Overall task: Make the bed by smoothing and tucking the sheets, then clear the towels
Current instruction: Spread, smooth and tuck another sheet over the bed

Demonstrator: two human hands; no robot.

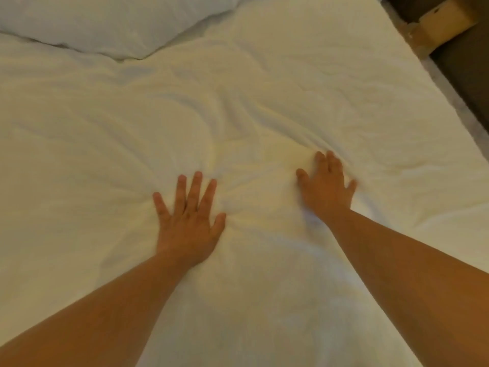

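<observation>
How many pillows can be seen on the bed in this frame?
1. A single white pillow lies at the top left, at the head of the bed on the white sheet, partly cut off by the frame edge. More pillows may lie out of view.

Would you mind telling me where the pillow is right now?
In the head view, the pillow lies at the upper left on the white sheet, well beyond the left hand pressing the sheet.
</observation>
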